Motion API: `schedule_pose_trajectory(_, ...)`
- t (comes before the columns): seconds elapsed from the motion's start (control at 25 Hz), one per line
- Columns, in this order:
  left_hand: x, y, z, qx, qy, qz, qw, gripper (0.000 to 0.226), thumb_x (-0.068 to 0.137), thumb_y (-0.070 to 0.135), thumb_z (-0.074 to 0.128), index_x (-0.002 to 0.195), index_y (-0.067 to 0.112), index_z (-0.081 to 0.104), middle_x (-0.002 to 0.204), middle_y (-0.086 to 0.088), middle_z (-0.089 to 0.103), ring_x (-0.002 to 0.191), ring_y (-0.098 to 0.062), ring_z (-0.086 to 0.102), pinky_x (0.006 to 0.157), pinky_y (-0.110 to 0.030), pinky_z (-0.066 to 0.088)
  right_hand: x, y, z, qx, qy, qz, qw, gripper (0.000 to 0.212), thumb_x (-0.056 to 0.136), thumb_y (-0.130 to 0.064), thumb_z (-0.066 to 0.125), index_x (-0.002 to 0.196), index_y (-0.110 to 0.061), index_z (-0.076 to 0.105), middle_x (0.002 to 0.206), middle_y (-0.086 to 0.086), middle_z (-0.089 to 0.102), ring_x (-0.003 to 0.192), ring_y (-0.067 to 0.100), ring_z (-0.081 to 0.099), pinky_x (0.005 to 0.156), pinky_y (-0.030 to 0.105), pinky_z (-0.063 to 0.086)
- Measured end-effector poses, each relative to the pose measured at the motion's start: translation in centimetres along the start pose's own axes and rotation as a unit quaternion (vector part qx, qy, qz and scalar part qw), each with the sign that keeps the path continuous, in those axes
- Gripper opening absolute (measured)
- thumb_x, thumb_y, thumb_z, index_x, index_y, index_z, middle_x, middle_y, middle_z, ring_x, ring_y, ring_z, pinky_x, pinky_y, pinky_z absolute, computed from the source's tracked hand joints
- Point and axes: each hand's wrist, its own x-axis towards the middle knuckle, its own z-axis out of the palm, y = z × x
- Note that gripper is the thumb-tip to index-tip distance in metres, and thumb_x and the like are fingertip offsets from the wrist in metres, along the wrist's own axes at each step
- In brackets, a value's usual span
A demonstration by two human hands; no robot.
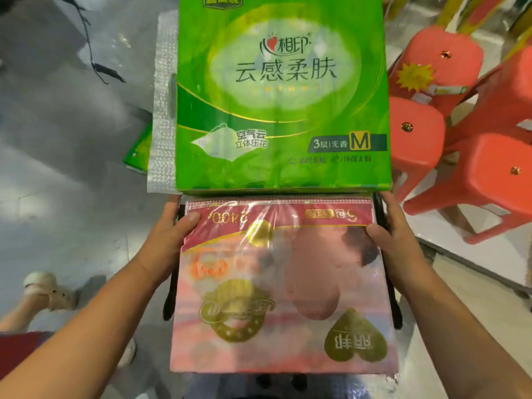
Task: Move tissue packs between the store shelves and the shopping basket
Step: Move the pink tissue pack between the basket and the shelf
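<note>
Over the black shopping basket (396, 309), a pink film-wrapped rectangular tissue pack (282, 298) is gripped at both side edges by the left hand (169, 243) and right hand (394, 249), with a green plastic-wrapped tissue pack (282, 96) at its far edge; placement is judged unfinished.

Far: bright green rectangular plastic-wrapped tissue pack (282, 96), pale oval centre, dark lettering, gold curves, yellow M on a dark band. Near: pink rectangular plastic-wrapped tissue pack (283, 286), red far-edge strip, gold heart and gold emblem. Right: orange-red plastic stools (486, 180), one bearing a yellow starburst sticker (414, 74). Left: mottled grey floor (57, 139).
</note>
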Motion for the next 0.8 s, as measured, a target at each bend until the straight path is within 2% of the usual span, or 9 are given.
schedule_pose_trajectory(0.08,-2.3,1.0,-1.8,-0.005,0.027,0.008,1.0,0.101,0.037,0.067,0.084,0.121,0.024,0.047,0.095,0.01,0.072,0.079,-0.004,0.069,0.062,-0.02,0.054,-0.4,-2.5,2.1,-0.004,-0.014,-0.007,1.0,0.089,0.05,-0.047,0.061,0.135,-0.037,0.037,0.131,-0.024,0.048,0.123,0.004,0.047,0.095,0.011,0.042)
schedule_pose_trajectory(0.2,-5.8,1.7,-5.0,-0.022,0.087,0.015,0.996,0.113,0.037,0.072,0.083,0.13,0.021,0.044,0.108,0.004,0.069,0.089,-0.011,0.069,0.073,-0.029,0.055,-0.2,-5.2,5.4,0.01,-0.064,-0.016,0.998,0.097,0.048,-0.045,0.062,0.14,-0.034,0.033,0.139,-0.009,0.047,0.126,0.009,0.047,0.095,0.014,0.043)
schedule_pose_trajectory(0.28,-7.9,1.7,-6.7,-0.041,0.128,0.015,0.991,0.109,0.043,0.069,0.083,0.135,0.026,0.044,0.119,-0.002,0.066,0.098,-0.019,0.067,0.084,-0.039,0.051,0.8,-6.7,7.6,0.012,-0.115,-0.02,0.993,0.093,0.049,-0.039,0.067,0.136,-0.035,0.034,0.138,0.002,0.047,0.123,0.014,0.048,0.086,0.009,0.046)
schedule_pose_trajectory(0.36,-10.0,1.6,-7.7,-0.053,0.182,0.018,0.982,0.103,0.042,0.072,0.081,0.13,0.031,0.047,0.117,0.003,0.068,0.099,-0.018,0.067,0.085,-0.038,0.05,2.0,-7.9,9.8,0.004,-0.172,-0.03,0.985,0.091,0.048,-0.042,0.072,0.132,-0.036,0.036,0.137,0.005,0.047,0.121,0.017,0.048,0.083,0.008,0.046)
schedule_pose_trajectory(0.48,-13.1,1.5,-8.0,-0.07,0.274,0.034,0.959,0.095,0.037,0.076,0.079,0.118,0.037,0.051,0.106,0.015,0.071,0.097,-0.01,0.067,0.079,-0.027,0.051,4.5,-9.3,12.8,-0.003,-0.267,-0.036,0.963,0.09,0.046,-0.049,0.077,0.128,-0.039,0.042,0.144,0.005,0.047,0.129,0.021,0.048,0.1,0.023,0.046)
schedule_pose_trajectory(0.56,-15.6,0.9,-8.0,-0.102,0.337,0.039,0.935,0.094,0.038,0.074,0.08,0.119,0.037,0.051,0.11,0.011,0.07,0.102,-0.014,0.065,0.085,-0.031,0.051,6.0,-10.8,15.6,-0.026,-0.339,-0.053,0.939,0.091,0.048,-0.052,0.08,0.13,-0.037,0.044,0.147,0.004,0.045,0.13,0.017,0.048,0.107,0.033,0.041)
schedule_pose_trajectory(0.68,-19.7,-0.3,-7.9,-0.145,0.425,0.051,0.892,0.09,0.051,0.062,0.081,0.128,0.031,0.048,0.124,-0.006,0.063,0.108,-0.026,0.061,0.097,-0.046,0.045,6.9,-12.3,20.6,-0.052,-0.417,-0.069,0.905,0.08,0.06,-0.037,0.076,0.132,-0.034,0.04,0.144,0.004,0.046,0.109,-0.008,0.057,0.09,0.013,0.049)
schedule_pose_trajectory(0.72,-20.8,-0.6,-8.0,-0.161,0.449,0.056,0.877,0.083,0.055,0.054,0.077,0.128,0.029,0.048,0.125,-0.01,0.062,0.107,-0.026,0.06,0.096,-0.047,0.045,6.8,-12.8,22.3,-0.055,-0.441,-0.071,0.893,0.073,0.063,-0.03,0.071,0.13,-0.037,0.042,0.143,0.004,0.046,0.106,-0.01,0.059,0.084,0.009,0.049)
schedule_pose_trajectory(0.8,-23.3,-1.5,-8.2,-0.19,0.493,0.067,0.846,0.073,0.056,0.047,0.071,0.123,0.028,0.05,0.121,-0.01,0.063,0.1,-0.023,0.063,0.089,-0.041,0.05,6.0,-13.3,26.0,-0.08,-0.487,-0.069,0.867,0.076,0.054,-0.048,0.08,0.123,-0.05,0.047,0.145,0.002,0.045,0.121,0.006,0.055,0.091,0.013,0.049)
